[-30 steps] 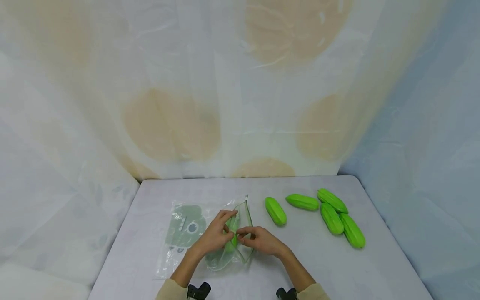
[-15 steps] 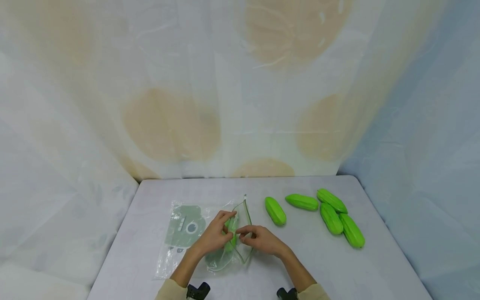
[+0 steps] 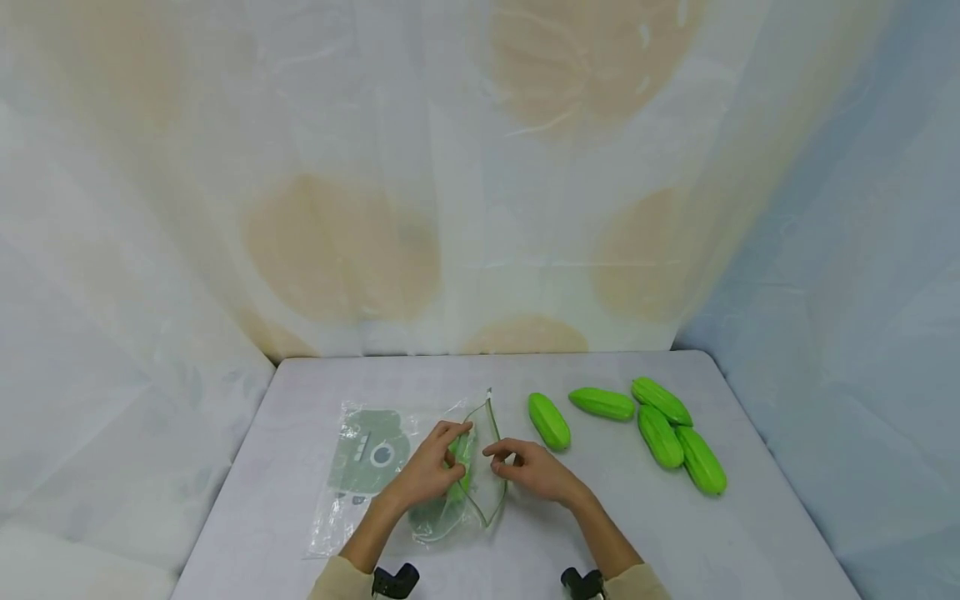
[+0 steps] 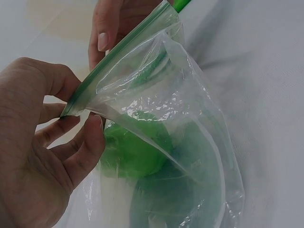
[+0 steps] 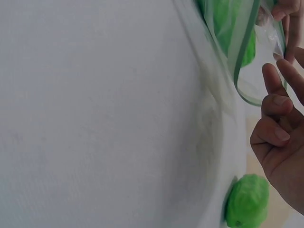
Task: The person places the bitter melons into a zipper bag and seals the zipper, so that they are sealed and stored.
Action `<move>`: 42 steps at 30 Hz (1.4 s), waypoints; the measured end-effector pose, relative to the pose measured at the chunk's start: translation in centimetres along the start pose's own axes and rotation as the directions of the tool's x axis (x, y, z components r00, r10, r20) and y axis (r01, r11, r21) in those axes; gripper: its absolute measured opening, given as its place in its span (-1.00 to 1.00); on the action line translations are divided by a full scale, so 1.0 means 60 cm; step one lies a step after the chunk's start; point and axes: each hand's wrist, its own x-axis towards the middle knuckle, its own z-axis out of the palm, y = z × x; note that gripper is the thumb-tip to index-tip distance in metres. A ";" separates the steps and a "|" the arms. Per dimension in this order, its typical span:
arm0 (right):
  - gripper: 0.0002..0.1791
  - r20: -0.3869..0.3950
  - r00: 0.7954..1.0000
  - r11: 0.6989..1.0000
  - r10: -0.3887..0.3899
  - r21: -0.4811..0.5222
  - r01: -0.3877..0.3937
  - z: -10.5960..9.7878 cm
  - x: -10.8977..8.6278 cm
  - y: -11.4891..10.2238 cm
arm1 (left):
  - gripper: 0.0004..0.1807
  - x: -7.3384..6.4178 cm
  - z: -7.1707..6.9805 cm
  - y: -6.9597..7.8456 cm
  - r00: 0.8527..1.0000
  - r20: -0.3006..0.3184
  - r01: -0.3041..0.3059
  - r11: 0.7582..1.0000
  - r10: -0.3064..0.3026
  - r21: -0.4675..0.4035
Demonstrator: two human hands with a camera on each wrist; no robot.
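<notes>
A clear zip bag (image 3: 437, 521) with green edging and a green print lies in front of me, its mouth spread toward the right. My left hand (image 3: 429, 473) pinches the mouth's near side between thumb and fingers; in the left wrist view that green zip edge (image 4: 118, 52) runs up from the fingertips. Inside the bag sits a bright green, cucumber-shaped vegetable (image 4: 135, 151), seen through the plastic. My right hand (image 3: 536, 472) hovers at the bag's mouth, fingers loosely bent and holding nothing. In the right wrist view its fingertips are beside the green rim (image 5: 244, 52).
Flat on the left is another clear bag (image 3: 367, 475) with a green animal print. Loose green vegetables lie to the right: one close by (image 3: 550, 422), one farther back (image 3: 602, 403) and a touching group (image 3: 662, 437). Patterned curtains (image 3: 480, 208) surround the table (image 3: 600, 550).
My right hand has drawn back to the right, away from the left fingers and the bag's inner side. The left hand keeps its pinch, and the bag's mouth stays spread.
</notes>
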 end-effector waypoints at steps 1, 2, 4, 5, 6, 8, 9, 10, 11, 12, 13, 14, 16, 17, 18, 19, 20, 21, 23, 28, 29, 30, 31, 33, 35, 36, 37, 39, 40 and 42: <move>-0.63 0.001 1.000 1.000 0.001 0.004 -0.001 -0.004 0.000 -0.001 | -0.24 0.000 0.000 0.000 1.000 -0.001 0.000 1.000 0.000 0.000; -0.63 0.000 1.000 1.000 0.004 0.007 -0.004 -0.007 0.000 -0.001 | -0.24 0.001 0.000 0.000 1.000 0.000 -0.001 1.000 0.001 -0.003; -0.63 -0.007 1.000 1.000 0.009 0.009 -0.009 -0.015 0.000 0.000 | -0.24 0.001 0.000 0.000 1.000 -0.002 -0.001 1.000 0.001 -0.006; -0.63 -0.011 1.000 1.000 0.014 0.009 -0.014 -0.020 0.000 0.000 | -0.24 0.001 0.000 0.000 1.000 -0.003 -0.001 1.000 0.001 -0.008; -0.62 -0.015 1.000 1.000 0.021 0.005 -0.021 -0.024 -0.001 -0.002 | -0.24 0.002 0.000 0.000 1.000 -0.004 -0.001 1.000 0.001 -0.010; -0.63 -0.035 0.999 1.000 0.028 -0.012 -0.028 -0.034 -0.002 -0.003 | -0.24 0.002 0.000 0.000 1.000 -0.005 -0.002 1.000 0.002 -0.016; -0.63 -0.045 0.999 0.999 0.030 -0.022 -0.031 -0.038 -0.004 -0.004 | -0.24 0.002 0.000 0.000 1.000 -0.006 -0.002 1.000 0.002 -0.018; -0.63 -0.053 0.998 0.999 0.029 -0.029 -0.030 -0.043 -0.005 -0.005 | -0.24 0.002 0.000 0.000 1.000 -0.008 -0.003 1.000 0.003 -0.020; -0.64 -0.063 0.998 0.999 0.030 -0.033 -0.032 -0.047 -0.007 -0.006 | -0.24 0.001 0.000 0.000 1.000 -0.007 -0.002 1.000 0.002 -0.023; -0.65 -0.073 0.997 0.999 0.030 -0.038 -0.033 -0.052 -0.008 -0.006 | -0.24 0.001 0.000 0.000 1.000 -0.007 -0.003 1.000 0.003 -0.024; -0.66 -0.083 0.996 0.999 0.028 -0.042 -0.032 -0.056 -0.009 -0.006 | -0.24 0.001 0.001 0.001 1.000 -0.007 -0.003 1.000 0.003 -0.024; -0.67 -0.090 0.995 0.998 0.028 -0.045 -0.033 -0.060 -0.009 -0.005 | -0.24 0.000 0.001 0.001 1.000 -0.006 -0.003 1.000 0.003 -0.025; -0.69 -0.109 0.994 0.998 0.026 -0.047 -0.031 -0.066 -0.010 -0.002 | -0.24 0.000 0.001 0.001 1.000 -0.008 -0.003 1.000 0.003 -0.022; -0.69 -0.120 0.992 0.998 0.031 -0.046 -0.037 -0.069 -0.010 -0.001 | -0.24 0.000 0.001 0.001 1.000 -0.008 -0.002 1.000 0.002 -0.020; -0.69 -0.131 0.991 0.998 0.030 -0.047 -0.037 -0.072 -0.010 0.000 | -0.24 0.000 0.001 0.002 1.000 -0.010 -0.002 1.000 0.002 -0.016; -0.69 -0.142 0.989 0.998 0.032 -0.048 -0.039 -0.074 -0.010 0.001 | -0.24 -0.001 0.001 0.002 1.000 -0.011 -0.002 1.000 0.002 -0.014; -0.69 -0.154 0.988 0.998 0.030 -0.050 -0.038 -0.077 -0.010 0.002 | -0.24 -0.001 0.000 0.002 1.000 -0.012 -0.003 1.000 0.003 -0.013; -0.68 -0.166 0.986 0.998 0.031 -0.050 -0.040 -0.080 -0.010 0.003 | -0.24 -0.001 0.000 0.003 1.000 -0.012 -0.004 1.000 0.004 -0.012; -0.70 -0.187 0.982 0.998 0.033 -0.044 -0.042 -0.085 -0.009 0.003 | -0.24 -0.001 0.000 0.003 1.000 -0.010 -0.005 1.000 0.005 -0.014; -0.71 -0.241 0.968 0.997 0.066 -0.021 -0.073 -0.100 -0.009 0.005 | -0.24 -0.001 -0.001 0.003 1.000 -0.007 -0.009 1.000 0.009 -0.023; -0.71 -0.253 0.964 0.996 0.083 -0.018 -0.090 -0.104 -0.009 0.006 | -0.25 -0.001 0.000 0.003 1.000 -0.007 -0.008 1.000 0.008 -0.026; -0.70 -0.264 0.959 0.994 0.098 -0.014 -0.106 -0.107 -0.009 0.008 | -0.25 -0.001 0.000 0.002 1.000 -0.007 -0.008 1.000 0.008 -0.025; -0.69 -0.274 0.955 0.993 0.111 -0.011 -0.118 -0.110 -0.009 0.010 | -0.25 -0.001 0.000 0.002 1.000 -0.007 -0.008 1.000 0.008 -0.026; -0.68 -0.288 0.948 0.990 0.137 -0.003 -0.144 -0.114 -0.008 0.015 | -0.24 -0.002 0.001 0.001 1.000 -0.007 -0.005 1.000 0.004 -0.026; -0.66 -0.302 0.942 0.987 0.150 -0.009 -0.160 -0.119 -0.007 0.023 | -0.24 -0.002 0.001 0.001 1.000 -0.007 -0.003 1.000 0.003 -0.026; -0.65 -0.311 0.938 0.986 0.152 -0.013 -0.164 -0.121 -0.006 0.028 | -0.24 -0.002 0.001 0.000 1.000 -0.008 -0.004 1.000 0.004 -0.023; -0.65 -0.321 0.935 0.986 0.153 -0.013 -0.166 -0.122 -0.005 0.031 | -0.24 -0.002 0.001 0.000 1.000 -0.009 -0.005 1.000 0.005 -0.019; -0.65 -0.341 0.928 0.985 0.151 -0.024 -0.170 -0.126 -0.005 0.038 | -0.24 -0.002 0.000 0.000 1.000 -0.010 -0.005 1.000 0.004 -0.015; -0.65 -0.349 0.925 0.985 0.150 -0.028 -0.170 -0.127 -0.005 0.040 | -0.24 -0.002 0.000 0.000 1.000 -0.010 -0.007 1.000 0.007 -0.013; -0.66 -0.365 0.918 0.985 0.155 -0.019 -0.174 -0.130 -0.006 0.044 | -0.24 -0.002 0.000 0.001 1.000 -0.011 -0.005 1.000 0.004 -0.011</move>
